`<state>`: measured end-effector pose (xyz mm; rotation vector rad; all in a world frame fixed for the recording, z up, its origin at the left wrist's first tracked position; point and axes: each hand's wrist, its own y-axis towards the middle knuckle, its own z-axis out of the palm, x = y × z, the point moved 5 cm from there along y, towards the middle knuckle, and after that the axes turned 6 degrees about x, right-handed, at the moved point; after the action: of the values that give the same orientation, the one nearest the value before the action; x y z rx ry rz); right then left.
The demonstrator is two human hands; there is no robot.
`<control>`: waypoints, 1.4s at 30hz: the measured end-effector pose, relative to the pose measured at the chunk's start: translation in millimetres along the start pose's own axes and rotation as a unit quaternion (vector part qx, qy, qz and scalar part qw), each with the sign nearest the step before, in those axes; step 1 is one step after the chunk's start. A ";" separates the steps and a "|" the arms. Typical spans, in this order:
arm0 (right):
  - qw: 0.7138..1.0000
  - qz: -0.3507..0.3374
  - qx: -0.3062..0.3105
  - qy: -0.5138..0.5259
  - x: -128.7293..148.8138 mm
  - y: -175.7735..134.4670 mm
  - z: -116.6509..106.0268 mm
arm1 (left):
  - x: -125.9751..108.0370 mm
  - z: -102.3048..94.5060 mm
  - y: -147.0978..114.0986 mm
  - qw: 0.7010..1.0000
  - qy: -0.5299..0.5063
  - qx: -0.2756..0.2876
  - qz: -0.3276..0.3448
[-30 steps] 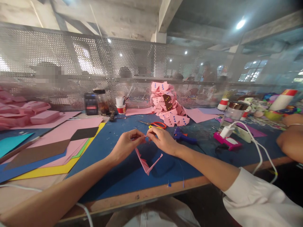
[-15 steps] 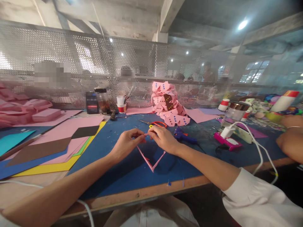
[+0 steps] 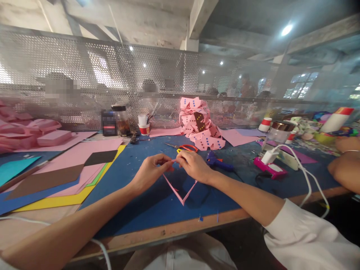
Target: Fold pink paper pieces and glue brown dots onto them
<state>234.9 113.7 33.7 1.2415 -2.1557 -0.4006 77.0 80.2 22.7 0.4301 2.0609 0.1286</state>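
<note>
Both hands meet over the blue mat (image 3: 140,210), pinching a pink foam strip (image 3: 174,192) that hangs below them bent into a V. My left hand (image 3: 156,168) is closed on the strip from the left, thumb and forefinger together. From the other side my right hand (image 3: 194,165) grips it close by, its fingertips almost touching the left ones. The pinched part is mostly hidden by the fingers. Just beyond lie orange-handled scissors (image 3: 188,148), and a blue glue gun (image 3: 219,162) rests right of my right hand.
A pile of dotted pink pieces (image 3: 199,123) stands against the perforated screen (image 3: 165,67). Coloured sheets (image 3: 56,180) overlap at left. At right are a pink power strip (image 3: 270,168) with a white cable (image 3: 311,180), a jar (image 3: 277,137) and another person's arm (image 3: 345,165).
Both hands stay almost still, pinching the pink strip. The strip's lower corner has shifted very slightly right, and the whole view has moved a little.
</note>
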 end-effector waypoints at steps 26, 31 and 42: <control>0.997 0.041 0.013 0.067 -5.6 -0.3 -0.2 | -3.6 -2.6 -0.5 1.000 -0.020 -0.008 -0.013; 0.999 0.028 0.003 0.032 -4.4 0.7 0.2 | -3.6 -1.2 -0.2 1.000 -0.008 -0.004 -0.002; 0.996 0.036 0.011 0.076 -4.0 -0.6 -1.2 | -2.2 0.6 0.1 1.000 -0.022 0.007 -0.009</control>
<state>237.5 116.8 32.8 1.1630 -2.0732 -0.2435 78.6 79.4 24.2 0.4199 2.0230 0.0928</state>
